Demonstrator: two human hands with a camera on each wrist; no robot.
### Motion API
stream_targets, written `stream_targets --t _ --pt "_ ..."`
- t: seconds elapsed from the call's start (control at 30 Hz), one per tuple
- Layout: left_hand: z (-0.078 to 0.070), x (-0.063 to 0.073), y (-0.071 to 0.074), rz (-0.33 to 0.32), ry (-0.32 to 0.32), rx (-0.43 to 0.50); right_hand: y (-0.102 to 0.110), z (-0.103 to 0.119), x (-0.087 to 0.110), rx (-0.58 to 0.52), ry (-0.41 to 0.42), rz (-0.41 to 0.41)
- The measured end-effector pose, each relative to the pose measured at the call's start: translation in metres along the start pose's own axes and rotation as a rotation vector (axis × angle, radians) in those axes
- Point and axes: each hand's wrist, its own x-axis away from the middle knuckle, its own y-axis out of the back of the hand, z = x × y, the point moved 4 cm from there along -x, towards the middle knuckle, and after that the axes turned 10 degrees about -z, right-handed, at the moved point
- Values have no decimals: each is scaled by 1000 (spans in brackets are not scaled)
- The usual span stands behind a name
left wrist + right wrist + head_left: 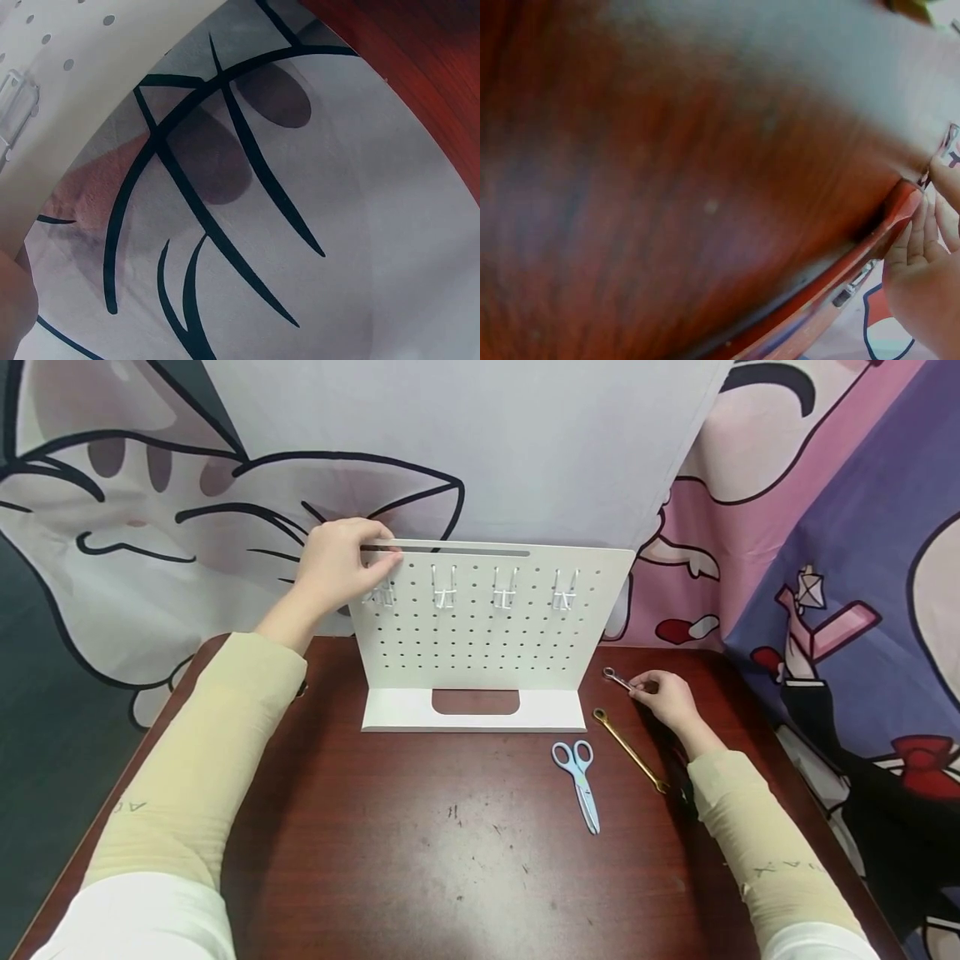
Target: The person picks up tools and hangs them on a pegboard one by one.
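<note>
Step in hand, judged: steadying the pegboard [480,678] while taking hold of a tool. Left hand [337,560] grips its top edge near the left corner. Right hand [667,700], fingers narrowed, pinches the silver wrench [617,677], right of the board; whether it is off the table [420,860] cannot be told. Next move probably calls for a firm pinch on the slim shaft. Pegboard white, smooth, round-holed; hooks [504,599] clear, plastic-looking; wrench shiny, ring-ended; table glossy, reddish-brown, wood-grained
</note>
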Motion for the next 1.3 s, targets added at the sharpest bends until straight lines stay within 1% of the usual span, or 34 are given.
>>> stream_targets --t 0.23,0.43,0.63,0.87,1.1,1.3 --pt "1 -1 -1 11 0 -1 -1 0 0 29 11 29" --pt "1 -1 -1 18 4 0 -1 1 1 11 4 34" --pt "1 -1 -1 11 0 -5 2 -1 0 -14 -12 11" --pt "-1 0 -1 -1 -9 0 7 -4 1 7 -36 -44" --pt "1 -1 -2 1 -4 0 16 0 7 -54 -78 -96" --pt "2 -1 -2 5 -5 -1 27 10 13 -163 -140 -134"
